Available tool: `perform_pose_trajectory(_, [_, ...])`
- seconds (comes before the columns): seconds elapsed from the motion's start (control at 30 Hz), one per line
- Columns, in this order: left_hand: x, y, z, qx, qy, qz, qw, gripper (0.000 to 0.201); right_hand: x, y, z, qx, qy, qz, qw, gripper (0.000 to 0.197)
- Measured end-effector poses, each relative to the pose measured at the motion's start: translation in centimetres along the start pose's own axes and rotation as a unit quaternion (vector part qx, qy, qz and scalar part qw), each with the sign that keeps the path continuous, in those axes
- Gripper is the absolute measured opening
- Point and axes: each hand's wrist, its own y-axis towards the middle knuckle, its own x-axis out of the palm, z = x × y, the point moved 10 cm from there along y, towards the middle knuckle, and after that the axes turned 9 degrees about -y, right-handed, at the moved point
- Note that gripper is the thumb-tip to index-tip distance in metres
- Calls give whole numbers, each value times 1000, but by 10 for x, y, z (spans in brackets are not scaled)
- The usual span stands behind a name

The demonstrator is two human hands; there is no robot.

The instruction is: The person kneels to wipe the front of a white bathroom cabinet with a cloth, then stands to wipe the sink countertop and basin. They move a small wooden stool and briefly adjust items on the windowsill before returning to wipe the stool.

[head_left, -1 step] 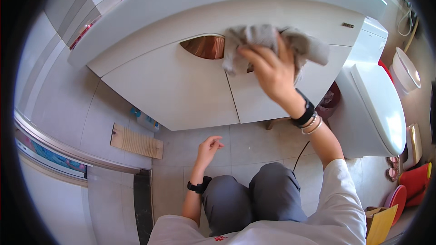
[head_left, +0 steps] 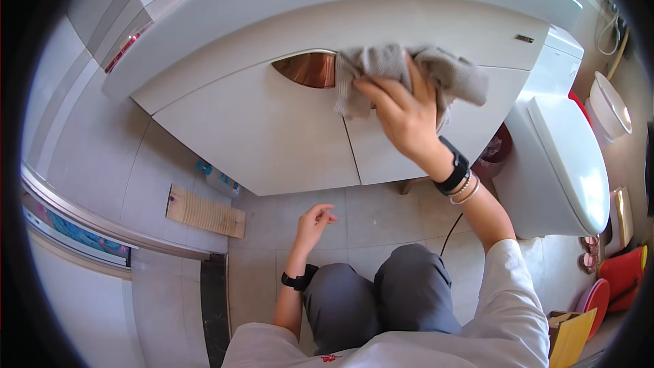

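Observation:
My right hand (head_left: 407, 114) presses a bunched grey ribbed cloth (head_left: 383, 61) against the front of a white vanity cabinet (head_left: 272, 133). Its fingers spread over the cloth, and one end of the cloth hangs out to the right. Just left of the cloth shows a copper-coloured recessed handle (head_left: 310, 70); the right-hand door's handle area is mostly covered by cloth and hand. Down by my left knee, my left hand (head_left: 315, 225) hovers over the floor with loosely bent fingers, partly apart, and nothing in them.
A white toilet (head_left: 565, 163) stands right of the cabinet, with a dark red bin (head_left: 494, 152) between them. A wooden washboard (head_left: 204, 211) and bottles (head_left: 221, 180) are at the left. Far right are a white basin (head_left: 608, 105) and a red stool (head_left: 597, 308).
My right hand and the cloth have shifted slightly left and down along the cabinet front. My left hand has stayed in place.

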Motion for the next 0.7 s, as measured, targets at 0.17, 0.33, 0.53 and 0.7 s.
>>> perform_pose_trajectory(0.17, [-1, -5, -2, 1, 9, 0, 1000, 21, 22, -59, -30, -98, 95, -88, 987, 34])
perform_pose_trajectory(0.33, [-4, -11, 0, 13, 4, 4, 1000, 20, 11, -77, -17, -118, 156, -81, 977, 34])
perform_pose_trajectory(0.53, [-13, -17, -1, -5, -8, 16, 1000, 19, -39, -23, 20, 13, 119, 22, 993, 38])
perform_pose_trajectory(0.7, [-12, -19, -2, 7, -38, 10, 999, 19, -19, 30, -13, -24, 45, 21, 998, 47])
